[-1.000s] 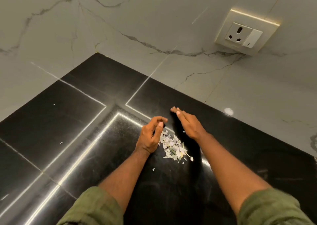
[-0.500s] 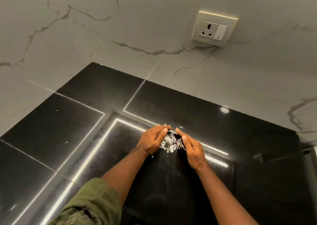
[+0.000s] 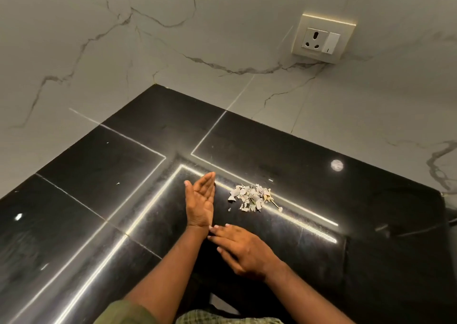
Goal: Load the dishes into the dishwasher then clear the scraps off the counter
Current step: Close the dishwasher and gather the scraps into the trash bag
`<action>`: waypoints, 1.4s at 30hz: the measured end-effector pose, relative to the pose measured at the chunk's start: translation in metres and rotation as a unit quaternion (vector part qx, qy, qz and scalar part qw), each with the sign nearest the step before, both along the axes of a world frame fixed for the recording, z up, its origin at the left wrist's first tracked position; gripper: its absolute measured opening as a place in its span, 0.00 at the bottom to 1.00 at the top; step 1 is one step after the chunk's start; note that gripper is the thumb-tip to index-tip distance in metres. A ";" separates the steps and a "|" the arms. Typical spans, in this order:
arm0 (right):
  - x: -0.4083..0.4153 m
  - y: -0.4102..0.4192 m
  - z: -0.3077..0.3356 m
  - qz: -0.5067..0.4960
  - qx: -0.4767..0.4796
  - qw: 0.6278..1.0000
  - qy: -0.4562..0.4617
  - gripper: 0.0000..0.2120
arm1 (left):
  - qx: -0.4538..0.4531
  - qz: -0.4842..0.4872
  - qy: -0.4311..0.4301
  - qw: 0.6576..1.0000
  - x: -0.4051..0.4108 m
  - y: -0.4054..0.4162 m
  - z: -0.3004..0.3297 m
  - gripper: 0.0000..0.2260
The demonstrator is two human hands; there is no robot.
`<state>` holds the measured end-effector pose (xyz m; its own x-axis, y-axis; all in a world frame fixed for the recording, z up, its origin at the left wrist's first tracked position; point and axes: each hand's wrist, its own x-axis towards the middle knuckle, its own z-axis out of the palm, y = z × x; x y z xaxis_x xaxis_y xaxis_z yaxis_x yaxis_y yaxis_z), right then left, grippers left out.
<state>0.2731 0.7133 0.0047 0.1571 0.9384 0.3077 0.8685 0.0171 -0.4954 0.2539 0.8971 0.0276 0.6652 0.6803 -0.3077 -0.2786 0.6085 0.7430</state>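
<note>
While the scraps [image 3: 252,197] are lying in 1 small pile on the black counter [image 3: 371,224], the left hand [image 3: 199,203] is standing on edge at the pile's 9 o'clock, fingers straight, holding nothing. At 7 o'clock, the right hand [image 3: 243,248] is lying flat, fingertips touching the left wrist.

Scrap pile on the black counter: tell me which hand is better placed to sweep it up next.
Left. The left hand stands open on edge beside the scrap pile, palm facing it. The right hand lies flat nearer the body, fingertips at the left wrist.
</note>
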 end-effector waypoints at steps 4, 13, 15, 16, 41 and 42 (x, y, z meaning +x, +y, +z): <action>0.010 0.011 0.002 -0.069 -0.064 0.996 0.001 0.23 | -0.003 0.036 -0.007 0.999 -0.019 0.002 0.001 0.33; 0.017 -0.010 0.010 -0.236 0.100 0.957 0.139 0.16 | 0.277 -0.087 0.074 0.954 -0.043 -0.023 -0.008 0.36; 0.021 -0.030 0.010 -0.333 0.133 0.927 0.109 0.17 | 0.294 -0.085 0.074 0.949 -0.042 -0.022 -0.007 0.33; 0.026 -0.036 0.009 -0.380 0.122 0.912 0.100 0.19 | 0.293 -0.081 0.075 0.950 -0.040 -0.022 -0.005 0.32; 0.063 0.057 0.001 -0.230 -0.029 0.969 -0.082 0.10 | 0.174 -0.035 0.055 0.983 -0.028 -0.008 0.001 0.24; 0.062 0.057 0.000 -0.235 -0.024 0.966 -0.106 0.12 | 0.172 -0.037 0.052 0.983 -0.028 -0.008 0.000 0.25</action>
